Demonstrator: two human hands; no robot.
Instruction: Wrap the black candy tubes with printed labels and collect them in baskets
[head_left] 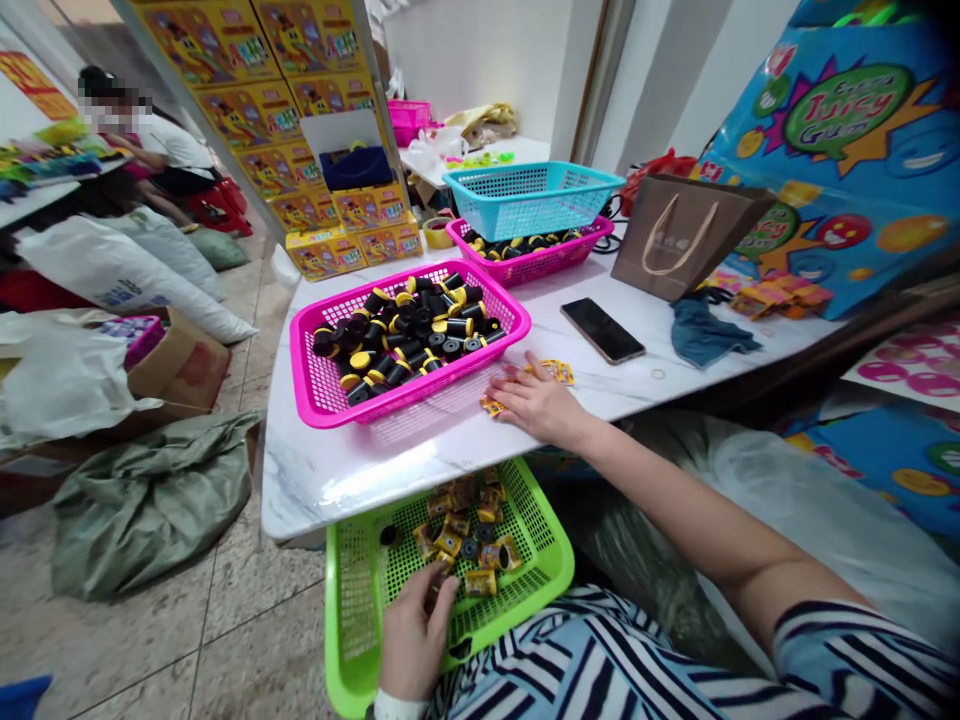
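Note:
My left hand [414, 630] is over the near side of the green basket [556, 545], its fingers curled together. Something dark shows between its thumb and fingers, too hidden to name. In that basket lie several small black canisters wrapped in yellow printed labels [481, 582]. My right hand [541, 402] lies flat on the table, fingers stretched out over small yellow-orange printed labels [559, 371]. Left of it stands a pink basket [306, 375] full of black canisters with yellow caps [405, 330].
A phone [602, 330], a brown paper bag [675, 240] and a blue cloth [709, 328] are on the white table [315, 480]. A turquoise basket [532, 200] rests on another pink basket [517, 268]. Yellow boxes [322, 255] stand behind. A person [176, 145] sits far left.

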